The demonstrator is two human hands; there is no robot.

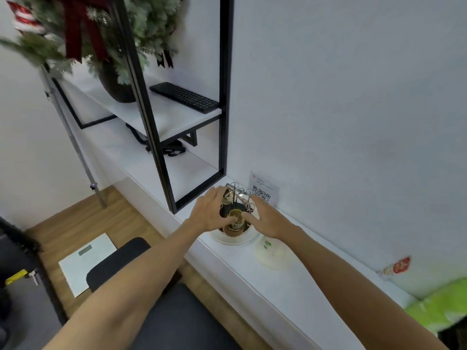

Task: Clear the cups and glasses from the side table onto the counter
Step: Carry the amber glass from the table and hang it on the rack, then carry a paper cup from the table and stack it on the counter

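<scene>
**Both hands at the cup rack: set it down square, then let go**

The cluster of small cups and glasses on a thin metal wire rack (pixel 236 210) stands over a round white tray (pixel 233 239) on the long white bench (pixel 278 294) against the wall, just in front of a standing white card with a QR code (pixel 262 192). The left hand (pixel 211 212) is curled round the rack's left side, its fingers (pixel 217 195) wrapping the top by the wire loops. The right hand (pixel 265 219) meets it from the other side, fingertips pressed in against the cups. Whether either hand bears the weight or only steadies it, I cannot tell; the blur hides the contact.

Judging from the task, the step is seating this load on the bench. To do it well:

- Keep the rack upright and the hands level, since the cups look loosely held.
- Lower until the base sits flat inside the tray's rim, not across its edge.
- Ease one hand off first and check nothing rocks.
- Mind the card behind and the pale round mat with a green mark (pixel 269 251) just to the right.
</scene>
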